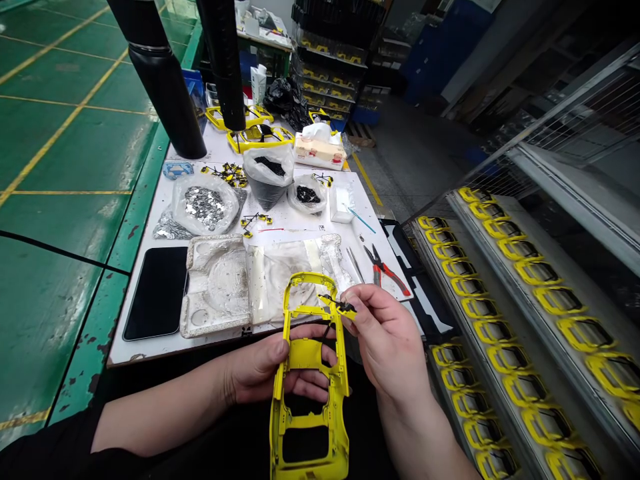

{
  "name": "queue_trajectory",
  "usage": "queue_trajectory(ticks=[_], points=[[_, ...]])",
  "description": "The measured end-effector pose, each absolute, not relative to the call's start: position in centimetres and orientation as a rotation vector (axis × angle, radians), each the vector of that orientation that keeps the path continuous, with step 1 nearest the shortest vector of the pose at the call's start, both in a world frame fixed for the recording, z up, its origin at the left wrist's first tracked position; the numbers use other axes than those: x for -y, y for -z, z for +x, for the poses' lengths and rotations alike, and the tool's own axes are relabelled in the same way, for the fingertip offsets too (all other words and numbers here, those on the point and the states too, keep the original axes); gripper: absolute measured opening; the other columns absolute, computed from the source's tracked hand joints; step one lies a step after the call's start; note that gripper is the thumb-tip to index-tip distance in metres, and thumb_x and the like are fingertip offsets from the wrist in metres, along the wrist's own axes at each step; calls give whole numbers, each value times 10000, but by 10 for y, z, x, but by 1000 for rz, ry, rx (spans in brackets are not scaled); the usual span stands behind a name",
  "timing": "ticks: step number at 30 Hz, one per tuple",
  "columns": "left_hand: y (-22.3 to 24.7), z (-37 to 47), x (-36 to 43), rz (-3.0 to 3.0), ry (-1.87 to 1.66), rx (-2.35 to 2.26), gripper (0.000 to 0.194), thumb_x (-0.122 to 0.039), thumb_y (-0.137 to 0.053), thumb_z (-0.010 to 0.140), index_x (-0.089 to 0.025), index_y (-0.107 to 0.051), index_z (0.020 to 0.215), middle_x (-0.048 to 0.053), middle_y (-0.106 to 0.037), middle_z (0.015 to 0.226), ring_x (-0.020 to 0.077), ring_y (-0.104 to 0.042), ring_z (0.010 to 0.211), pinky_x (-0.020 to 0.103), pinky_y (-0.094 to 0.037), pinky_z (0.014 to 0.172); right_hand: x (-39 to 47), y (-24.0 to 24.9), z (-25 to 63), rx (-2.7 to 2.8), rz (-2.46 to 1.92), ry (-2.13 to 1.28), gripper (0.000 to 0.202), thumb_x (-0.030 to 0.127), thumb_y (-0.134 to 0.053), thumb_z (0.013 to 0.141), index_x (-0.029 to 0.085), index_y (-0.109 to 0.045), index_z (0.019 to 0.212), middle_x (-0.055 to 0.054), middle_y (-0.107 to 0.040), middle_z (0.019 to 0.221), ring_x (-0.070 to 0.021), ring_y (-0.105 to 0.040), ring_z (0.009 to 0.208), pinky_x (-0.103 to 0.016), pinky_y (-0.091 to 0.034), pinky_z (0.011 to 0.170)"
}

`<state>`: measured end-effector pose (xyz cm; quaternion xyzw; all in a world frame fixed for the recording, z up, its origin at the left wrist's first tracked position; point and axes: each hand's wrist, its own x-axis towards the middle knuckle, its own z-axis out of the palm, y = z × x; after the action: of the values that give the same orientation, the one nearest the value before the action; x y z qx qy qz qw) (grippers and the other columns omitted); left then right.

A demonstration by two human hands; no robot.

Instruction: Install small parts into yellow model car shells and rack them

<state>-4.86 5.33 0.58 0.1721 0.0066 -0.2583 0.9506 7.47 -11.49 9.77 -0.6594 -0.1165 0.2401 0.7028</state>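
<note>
A long yellow plastic frame (306, 421) with several openings is held upright by my left hand (270, 368), whose thumb lies on its left edge and whose fingers pass behind it. Close to the frame's upper right side, my right hand (383, 327) pinches a small black and yellow part (345, 307) between thumb and fingers. Whether that part touches the frame is hard to tell. Behind the frame lies a stained white foam block (220, 283) with tape on its right part.
On the table (150, 363) are a black tablet (157, 293), red-handled pliers (383, 270), tweezers (355, 265), bags of silvery pieces (204, 207) and black pieces (270, 167), and a tissue box (320, 151). Racks of yellow frames (557, 300) stand at right. Black cylinders (173, 100) hang at upper left.
</note>
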Motion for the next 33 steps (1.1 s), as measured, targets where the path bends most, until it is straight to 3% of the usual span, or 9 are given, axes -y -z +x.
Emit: queue_trajectory(ticks=[5,11,14,18,22,24,27,31,33], points=[[-7,-52,-52,338,496,-46,947,-703,-974,841,-254,-629,1599,107,-733,1406,300,-767,1201,521,-551,1165,119,-106,82,403,-1628,-479,268,517,-830,1047,255,-779,1037,3,-731,856,-150,-645,704,-264,-550,622],[-27,-47,-36,386,440,-89,1057,-800,-944,776,-237,-628,1612,198,-712,1483,427,-719,1373,556,-517,1211,143,-131,109,954,-1756,-288,74,278,-670,1158,272,-743,1152,-11,-805,1206,-162,-761,1133,-297,-597,1017],[-44,-43,-23,475,479,-142,1052,-732,-1015,732,-219,-666,1582,241,-578,1655,481,-594,1519,589,-551,1201,159,-147,123,1258,-1763,-200,82,179,-660,1140,236,-718,1148,-22,-812,1139,-167,-766,1072,-323,-601,988],[-61,-40,-7,558,566,-132,1055,-680,-1064,700,-244,-683,1582,218,-542,1696,472,-595,1506,580,-617,1130,178,-156,130,1445,-1838,-109,69,134,-678,1114,196,-707,1106,-42,-814,1091,-206,-753,1050,-386,-590,978],[-75,-30,9,584,550,-174,1074,-985,-693,866,-119,-757,1498,247,-704,1510,418,-673,1420,475,-543,1205,192,-151,125,1413,-1960,-76,79,144,-686,1113,186,-706,1049,-42,-814,1093,-226,-749,1053,-417,-574,984],[-83,-24,16,580,544,-236,1065,-999,-553,940,-80,-799,1420,241,-771,1383,390,-711,1362,443,-508,1230,199,-148,120,1381,-1968,-14,81,136,-674,1115,186,-714,1066,-40,-818,1111,-231,-747,1077,-429,-567,1017],[-91,-15,25,575,517,-292,900,-892,-630,983,-85,-834,1327,229,-817,1269,364,-766,1255,432,-545,1175,207,-148,115,1342,-1941,86,85,117,-681,1106,185,-729,1087,-37,-826,1140,-226,-746,1107,-426,-561,1057],[-98,-3,30,557,424,-342,495,-574,-813,973,-222,-815,1321,159,-852,1186,346,-823,1094,512,-616,1086,215,-150,111,1322,-1914,159,90,125,-681,1112,185,-747,1099,-38,-836,1180,-223,-751,1127,-420,-563,1058],[-103,1,30,591,359,-323,439,-461,-834,958,-222,-801,1325,140,-849,1180,329,-816,1107,496,-624,1094,218,-152,109,1328,-1906,177,109,116,-667,1116,186,-746,1093,-39,-839,1205,-226,-753,1149,-425,-555,1062]])
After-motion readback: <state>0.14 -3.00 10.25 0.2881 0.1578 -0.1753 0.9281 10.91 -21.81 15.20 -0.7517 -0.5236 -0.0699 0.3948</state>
